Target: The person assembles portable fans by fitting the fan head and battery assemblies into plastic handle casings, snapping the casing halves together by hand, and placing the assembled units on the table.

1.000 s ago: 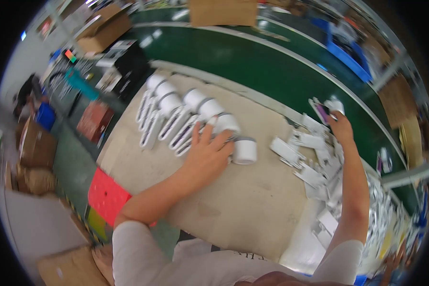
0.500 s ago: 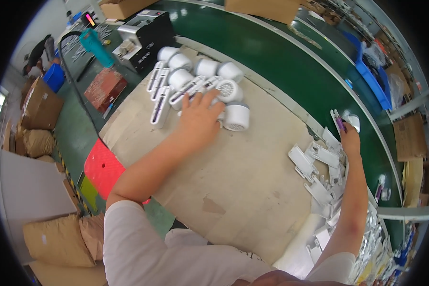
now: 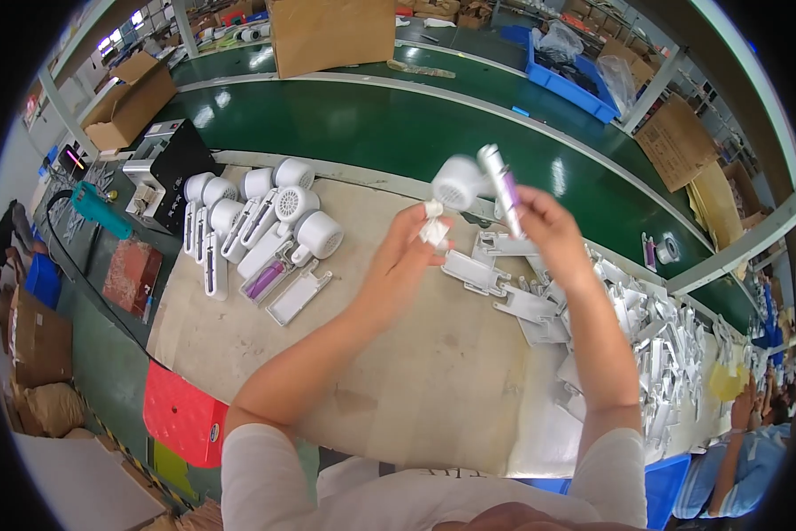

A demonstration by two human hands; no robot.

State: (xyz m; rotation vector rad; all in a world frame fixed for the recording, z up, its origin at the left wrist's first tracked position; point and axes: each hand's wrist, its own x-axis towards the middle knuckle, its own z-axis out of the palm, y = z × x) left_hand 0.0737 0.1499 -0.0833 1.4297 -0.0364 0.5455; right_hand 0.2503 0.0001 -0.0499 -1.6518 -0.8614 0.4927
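Observation:
My right hand [image 3: 550, 228] is closed round the handle of a white handheld fan [image 3: 457, 183], raised above the far side of the table. A purple cylinder [image 3: 508, 189] shows in the open handle, and the round grilled head points left. My left hand [image 3: 407, 252] pinches a small white piece [image 3: 434, 228] just below the fan head; its exact kind is blurred. To the left lies a group of white fans [image 3: 293, 204] with grilled heads. Beside them rest an open handle with a purple cylinder [image 3: 266, 280] and a flat white cover [image 3: 299, 296].
White plastic covers [image 3: 535, 305] are heaped on the table's right. A green conveyor [image 3: 353, 119] runs along the far edge, with another fan [image 3: 666, 250] on it. A black machine [image 3: 169, 168] stands at the back left, a red stool [image 3: 182, 416] at the near left. Another person [image 3: 734, 469] sits at the right.
My right hand has brought the fan from the conveyor to above the table. My left hand has left the fan group and now holds a small white piece near it. The view has shifted.

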